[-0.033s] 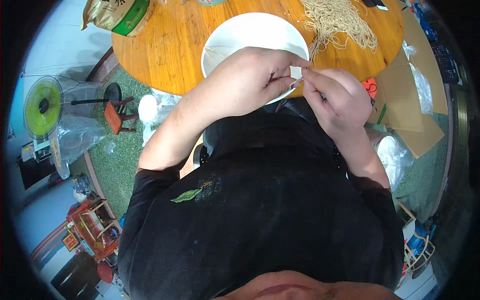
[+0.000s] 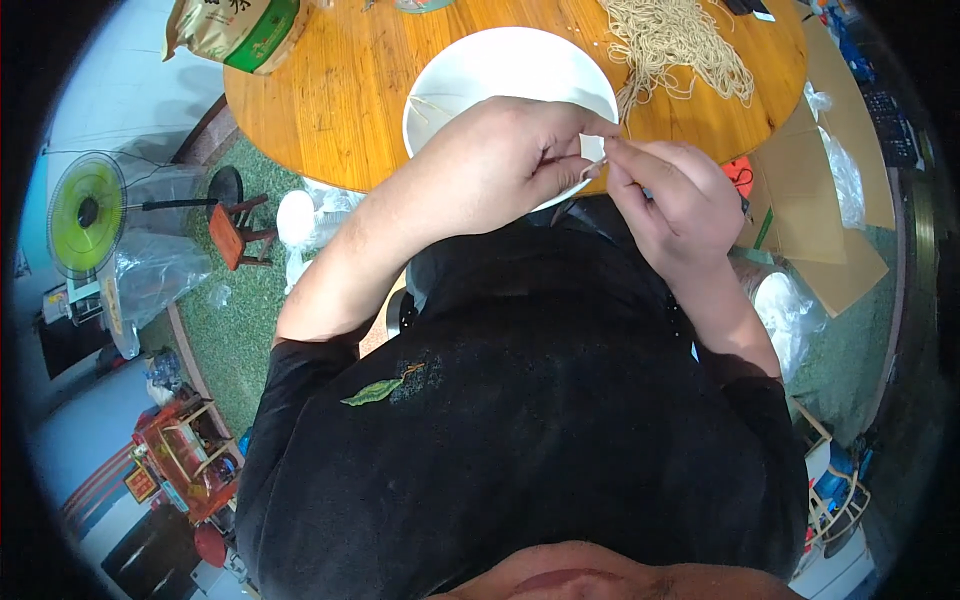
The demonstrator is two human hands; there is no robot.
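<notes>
Right hand [image 2: 685,195]: thumb and forefinger pinched together on thin pale strand [image 2: 590,173]. Left hand [image 2: 535,150]: fingers narrow, strand at thumb tip; can't tell if gripped. Left hand over near side of white bowl [image 2: 500,65]. Bowl on wooden table [image 2: 340,110]; strand pile [image 2: 680,50] to its right, bag [image 2: 265,40] far left.

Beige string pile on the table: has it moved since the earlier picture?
No; the string pile shows no visible shift either way against the wooden table.
</notes>
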